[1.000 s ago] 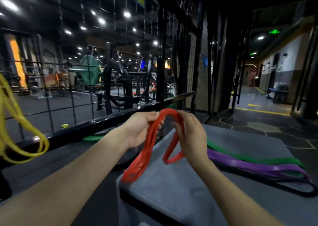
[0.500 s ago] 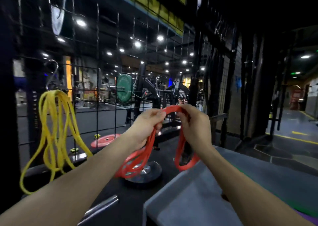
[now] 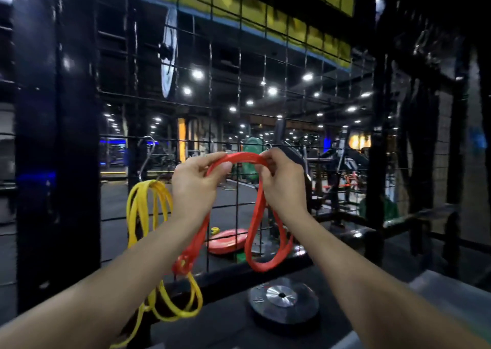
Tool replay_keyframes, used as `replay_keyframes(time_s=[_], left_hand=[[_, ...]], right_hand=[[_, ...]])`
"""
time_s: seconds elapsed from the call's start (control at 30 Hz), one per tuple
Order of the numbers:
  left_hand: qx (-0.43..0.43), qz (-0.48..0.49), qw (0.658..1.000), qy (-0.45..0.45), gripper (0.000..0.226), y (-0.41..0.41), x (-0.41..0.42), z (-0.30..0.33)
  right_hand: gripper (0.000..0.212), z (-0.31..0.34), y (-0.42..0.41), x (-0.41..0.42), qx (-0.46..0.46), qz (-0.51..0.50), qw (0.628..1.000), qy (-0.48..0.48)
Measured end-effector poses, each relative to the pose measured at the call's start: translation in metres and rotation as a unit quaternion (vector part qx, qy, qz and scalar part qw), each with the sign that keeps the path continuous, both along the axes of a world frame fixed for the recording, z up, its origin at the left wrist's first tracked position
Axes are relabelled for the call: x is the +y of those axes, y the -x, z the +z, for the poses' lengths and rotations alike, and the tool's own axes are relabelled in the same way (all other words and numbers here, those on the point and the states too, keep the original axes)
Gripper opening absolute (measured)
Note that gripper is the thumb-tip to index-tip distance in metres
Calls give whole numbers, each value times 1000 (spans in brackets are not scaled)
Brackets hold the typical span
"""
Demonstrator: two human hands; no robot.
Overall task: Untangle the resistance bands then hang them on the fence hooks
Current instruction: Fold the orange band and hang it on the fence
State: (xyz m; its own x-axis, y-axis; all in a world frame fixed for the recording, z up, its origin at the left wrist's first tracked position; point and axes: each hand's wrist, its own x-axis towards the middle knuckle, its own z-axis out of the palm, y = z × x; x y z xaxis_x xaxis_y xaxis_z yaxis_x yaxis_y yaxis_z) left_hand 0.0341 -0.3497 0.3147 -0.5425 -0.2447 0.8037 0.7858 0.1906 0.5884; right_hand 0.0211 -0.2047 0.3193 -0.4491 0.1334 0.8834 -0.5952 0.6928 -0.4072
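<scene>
I hold a red resistance band (image 3: pixel 255 231) up in front of the black wire fence (image 3: pixel 239 104). My left hand (image 3: pixel 195 186) pinches its top on the left and my right hand (image 3: pixel 283 182) grips it on the right, so the top arches between them and loops hang below each hand. A yellow band (image 3: pixel 144 210) hangs in several loops from a silver S-hook (image 3: pixel 147 153) on the fence, just left of my left hand. Another small hook (image 3: pixel 269 146) shows on the wire just above my right hand.
A round steel weight plate (image 3: pixel 283 299) lies on the dark ledge below the band. A red plate (image 3: pixel 225 243) lies on the floor behind the fence. A thick black post (image 3: pixel 57 136) stands at the left. A grey padded box corner (image 3: pixel 451 295) sits at lower right.
The view has swung left and up, away from the grey box with the green and purple bands. Both hands have lifted the red band off the box up to the fence wire.
</scene>
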Motion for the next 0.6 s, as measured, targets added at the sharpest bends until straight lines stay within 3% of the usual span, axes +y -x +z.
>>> replay_keyframes(time_s=[0.1,0.37,0.6], left_hand=[[-23,66,998,-7,22,12,-13,9],[-128,118,983,-60,16,27,-14,-16],[-127,118,985,-9,28,0,0,-50]], right_hand=[[10,12,17,-21,-16,12,1000,-5],[8,-6,37,-43,-98,27,994,-31],[7,-25,33,-40,-101,31,994,-16]])
